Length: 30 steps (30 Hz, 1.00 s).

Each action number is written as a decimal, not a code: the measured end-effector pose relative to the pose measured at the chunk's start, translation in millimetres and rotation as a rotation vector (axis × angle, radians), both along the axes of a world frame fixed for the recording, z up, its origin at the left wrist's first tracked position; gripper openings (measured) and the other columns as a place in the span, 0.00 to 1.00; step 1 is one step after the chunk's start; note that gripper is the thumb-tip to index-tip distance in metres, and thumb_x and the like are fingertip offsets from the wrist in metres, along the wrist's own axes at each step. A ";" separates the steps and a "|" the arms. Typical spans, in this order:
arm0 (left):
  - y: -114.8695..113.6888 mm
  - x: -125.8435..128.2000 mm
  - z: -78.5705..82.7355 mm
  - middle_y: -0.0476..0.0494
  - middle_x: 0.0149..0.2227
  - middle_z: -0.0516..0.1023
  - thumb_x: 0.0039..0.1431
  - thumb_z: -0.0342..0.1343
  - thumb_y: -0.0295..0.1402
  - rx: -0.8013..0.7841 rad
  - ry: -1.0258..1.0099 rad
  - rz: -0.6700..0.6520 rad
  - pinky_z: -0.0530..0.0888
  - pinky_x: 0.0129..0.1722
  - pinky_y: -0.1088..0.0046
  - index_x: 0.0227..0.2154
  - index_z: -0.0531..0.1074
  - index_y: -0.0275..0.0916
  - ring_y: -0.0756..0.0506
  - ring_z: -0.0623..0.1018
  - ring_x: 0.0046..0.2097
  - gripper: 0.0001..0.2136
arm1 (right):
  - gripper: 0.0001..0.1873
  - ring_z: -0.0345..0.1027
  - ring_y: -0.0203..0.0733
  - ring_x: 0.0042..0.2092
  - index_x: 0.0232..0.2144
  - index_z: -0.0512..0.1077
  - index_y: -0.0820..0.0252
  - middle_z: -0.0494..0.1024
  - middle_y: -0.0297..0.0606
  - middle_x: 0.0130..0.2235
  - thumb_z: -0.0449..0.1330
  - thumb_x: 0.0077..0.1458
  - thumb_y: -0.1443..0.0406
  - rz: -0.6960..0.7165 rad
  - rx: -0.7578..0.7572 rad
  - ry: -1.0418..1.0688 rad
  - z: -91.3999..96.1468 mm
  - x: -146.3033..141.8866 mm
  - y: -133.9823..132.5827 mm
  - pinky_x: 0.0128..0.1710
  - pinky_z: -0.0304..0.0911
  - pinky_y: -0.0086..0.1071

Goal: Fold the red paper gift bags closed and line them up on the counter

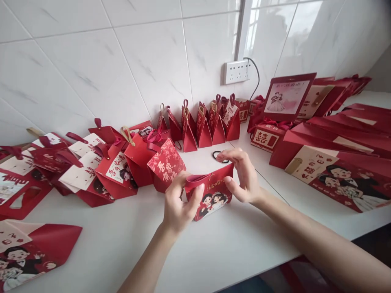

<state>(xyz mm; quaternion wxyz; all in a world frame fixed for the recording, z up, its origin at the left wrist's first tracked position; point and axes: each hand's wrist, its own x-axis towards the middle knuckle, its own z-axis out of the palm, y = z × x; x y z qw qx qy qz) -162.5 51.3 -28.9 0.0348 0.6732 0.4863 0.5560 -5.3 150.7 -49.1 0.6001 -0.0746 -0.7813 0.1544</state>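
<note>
A small red gift box point(214, 197), printed with a cartoon bride and groom, stands on the white countertop point(122, 248) between my hands. My left hand point(181, 201) grips its left end, the thumb beside a dark red ribbon loop point(197, 179) at the top. At the box's upper right corner, my right hand point(242, 175) curves round with the thumb in front and the fingers behind the top edge. Just behind lies a black ring-shaped band point(217, 155), partly covered by the right fingers. A red box with gold lettering point(168, 165) touches or nearly touches my left hand.
Several red and white ribboned boxes point(87, 171) crowd the left side. Small peaked boxes point(204, 132) line the tiled wall, below a power socket point(236, 72) with a black cable. Larger red bags point(345, 175) lie on the right, and another point(39, 254) at front left.
</note>
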 end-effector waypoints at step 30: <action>-8.2 0.0 7.2 0.45 0.47 0.77 0.54 0.57 0.22 0.186 0.175 -0.038 0.77 0.41 0.69 0.50 0.74 0.44 0.45 0.77 0.45 0.20 | 0.03 0.65 0.34 0.30 0.36 0.68 0.60 0.72 0.35 0.30 0.58 0.59 0.68 0.042 0.047 0.051 4.9 -9.0 -28.1 0.28 0.65 0.29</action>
